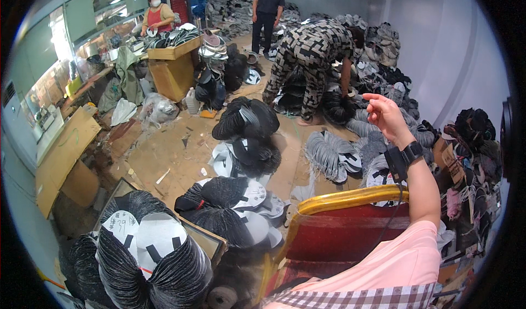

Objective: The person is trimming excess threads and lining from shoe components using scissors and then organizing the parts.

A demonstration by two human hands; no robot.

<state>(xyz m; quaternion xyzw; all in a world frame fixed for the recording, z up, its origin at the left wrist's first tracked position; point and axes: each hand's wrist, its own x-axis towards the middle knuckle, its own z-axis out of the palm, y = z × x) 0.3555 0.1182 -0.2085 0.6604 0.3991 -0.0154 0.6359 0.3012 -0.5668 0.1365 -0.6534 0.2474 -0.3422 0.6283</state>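
Note:
My right hand [386,117] is raised in the air at the right, its fingers loosely bent and apart, with nothing in it. A black device is strapped round the wrist [404,158], and a thin cable runs down from it. Below the forearm stands a red chair [345,227] with a gold frame, nearest to my arm. My left hand is out of view. At the lower left, a large bundle of black-grey shoe uppers or soles [148,254] with white pieces lies piled up. More such bundles [230,207] lie beyond it on the floor.
A person in a patterned outfit [315,51] bends over bundles ahead. Another person [268,16] stands behind, and one in red [158,18] is at a wooden table [174,51]. Heaps of bundles [383,46] line the right wall. Cardboard [164,155] covers the floor.

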